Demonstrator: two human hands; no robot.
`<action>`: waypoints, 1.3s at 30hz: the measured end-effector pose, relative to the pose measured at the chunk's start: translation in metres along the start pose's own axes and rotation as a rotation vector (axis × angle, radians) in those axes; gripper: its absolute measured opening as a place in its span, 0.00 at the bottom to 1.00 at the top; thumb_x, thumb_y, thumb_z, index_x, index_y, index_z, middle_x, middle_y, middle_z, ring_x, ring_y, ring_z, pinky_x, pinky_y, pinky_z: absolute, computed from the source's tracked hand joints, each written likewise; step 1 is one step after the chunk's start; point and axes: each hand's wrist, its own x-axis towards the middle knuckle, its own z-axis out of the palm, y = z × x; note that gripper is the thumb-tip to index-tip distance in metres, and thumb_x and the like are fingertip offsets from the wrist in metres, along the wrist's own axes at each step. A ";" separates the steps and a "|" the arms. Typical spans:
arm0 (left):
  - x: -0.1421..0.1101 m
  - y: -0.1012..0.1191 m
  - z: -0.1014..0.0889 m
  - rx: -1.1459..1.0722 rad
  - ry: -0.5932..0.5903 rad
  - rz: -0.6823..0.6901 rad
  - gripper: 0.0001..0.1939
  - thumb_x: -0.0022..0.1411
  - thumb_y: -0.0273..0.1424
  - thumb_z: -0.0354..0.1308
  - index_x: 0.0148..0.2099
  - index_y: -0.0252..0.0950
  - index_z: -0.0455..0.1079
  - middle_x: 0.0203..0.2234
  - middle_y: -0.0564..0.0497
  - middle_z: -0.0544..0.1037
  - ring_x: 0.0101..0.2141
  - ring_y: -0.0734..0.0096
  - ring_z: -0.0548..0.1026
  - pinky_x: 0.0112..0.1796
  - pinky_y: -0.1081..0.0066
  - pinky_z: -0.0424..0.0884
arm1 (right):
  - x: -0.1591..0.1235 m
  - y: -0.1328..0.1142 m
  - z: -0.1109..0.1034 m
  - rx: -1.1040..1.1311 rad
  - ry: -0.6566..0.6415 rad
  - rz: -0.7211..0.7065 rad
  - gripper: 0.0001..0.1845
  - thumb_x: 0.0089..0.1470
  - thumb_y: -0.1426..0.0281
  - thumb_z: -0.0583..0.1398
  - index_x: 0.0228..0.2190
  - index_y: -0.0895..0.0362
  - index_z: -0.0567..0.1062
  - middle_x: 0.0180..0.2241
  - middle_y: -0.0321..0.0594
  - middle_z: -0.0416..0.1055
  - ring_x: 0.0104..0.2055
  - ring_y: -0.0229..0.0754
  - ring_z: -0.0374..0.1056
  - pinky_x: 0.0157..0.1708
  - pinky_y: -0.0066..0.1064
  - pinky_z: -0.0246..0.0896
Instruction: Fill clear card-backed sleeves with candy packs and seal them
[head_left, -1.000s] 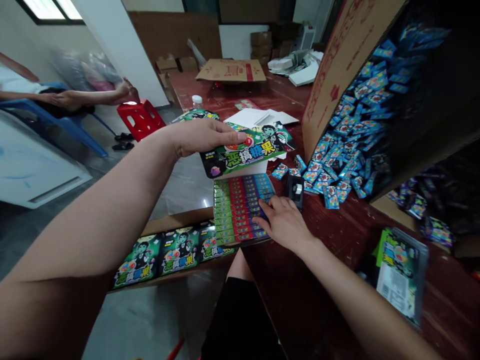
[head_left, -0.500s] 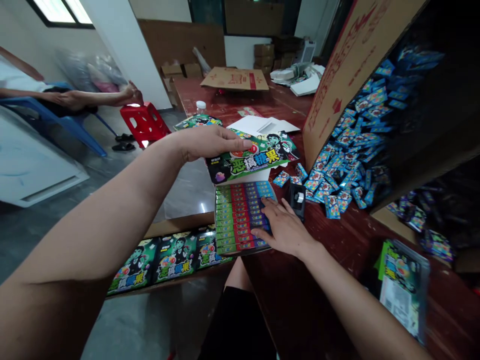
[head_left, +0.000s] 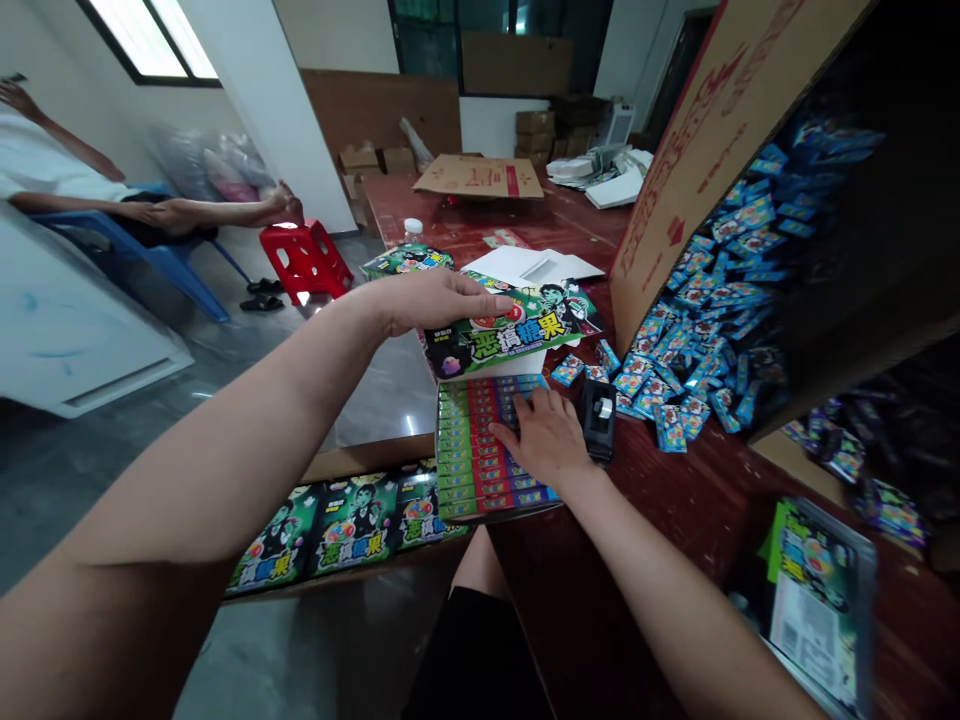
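Note:
A display box (head_left: 504, 516) filled with rows of small candy packets (head_left: 480, 440) in green, red, purple and blue lies at the table edge. Its printed lid (head_left: 529, 328) stands raised at the far side, and my left hand (head_left: 442, 300) is closed on the lid's upper edge. My right hand (head_left: 553, 435) lies with fingers spread on the right-hand rows, covering some of the blue and purple packets. Just beyond that hand sits a small black tape dispenser (head_left: 598, 425).
A carton (head_left: 675, 170) on its side spills blue candy packets (head_left: 675, 370) onto the red table (head_left: 660, 480). Closed green boxes (head_left: 356, 525) fill a carton below left. A plastic-wrapped pack (head_left: 817, 590) lies right. A person (head_left: 60, 170) sits beyond, feet on a red stool (head_left: 307, 260).
My right hand has slid left across the packets, and its thumb now reaches the red rows. My left hand still holds the lid up. The whole view has shifted slightly.

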 end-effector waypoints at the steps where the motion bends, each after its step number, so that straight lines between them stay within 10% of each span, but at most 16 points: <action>1: -0.001 0.001 0.000 -0.005 -0.005 -0.005 0.25 0.54 0.57 0.59 0.40 0.44 0.81 0.33 0.54 0.83 0.38 0.63 0.75 0.41 0.69 0.71 | 0.000 -0.001 -0.001 0.002 -0.015 0.009 0.37 0.64 0.44 0.46 0.53 0.61 0.74 0.47 0.58 0.71 0.50 0.58 0.65 0.51 0.51 0.59; 12: -0.013 0.011 0.004 0.122 -0.071 0.092 0.28 0.62 0.56 0.52 0.48 0.41 0.78 0.42 0.51 0.82 0.42 0.63 0.77 0.43 0.68 0.70 | 0.015 0.018 0.000 0.248 -0.108 0.033 0.26 0.64 0.52 0.53 0.51 0.57 0.75 0.66 0.50 0.59 0.70 0.56 0.48 0.66 0.52 0.42; 18: -0.084 -0.011 0.088 0.429 0.006 0.288 0.40 0.61 0.56 0.57 0.69 0.45 0.58 0.63 0.46 0.70 0.57 0.53 0.72 0.56 0.59 0.65 | -0.072 0.076 -0.037 0.245 0.132 0.314 0.26 0.69 0.67 0.42 0.61 0.62 0.63 0.67 0.56 0.55 0.71 0.52 0.46 0.68 0.55 0.40; 24: -0.115 -0.035 0.169 0.663 0.187 0.401 0.31 0.70 0.49 0.52 0.69 0.40 0.60 0.66 0.44 0.64 0.66 0.49 0.60 0.62 0.49 0.55 | -0.130 0.068 -0.047 0.190 -0.048 -0.164 0.48 0.58 0.53 0.63 0.69 0.54 0.48 0.73 0.46 0.40 0.74 0.56 0.34 0.70 0.59 0.37; 31: -0.123 -0.034 0.196 0.806 0.171 0.357 0.33 0.70 0.40 0.53 0.72 0.36 0.53 0.69 0.42 0.58 0.67 0.44 0.56 0.62 0.46 0.55 | -0.103 0.064 -0.024 0.058 0.045 -0.288 0.26 0.65 0.68 0.59 0.62 0.50 0.65 0.66 0.39 0.62 0.68 0.50 0.55 0.70 0.57 0.35; 39: -0.130 -0.039 0.209 0.758 0.146 0.327 0.36 0.66 0.34 0.55 0.73 0.39 0.50 0.71 0.45 0.54 0.67 0.41 0.54 0.63 0.41 0.52 | -0.118 0.062 -0.011 -0.016 0.117 -0.250 0.24 0.64 0.65 0.59 0.60 0.49 0.68 0.63 0.39 0.66 0.63 0.52 0.60 0.69 0.60 0.39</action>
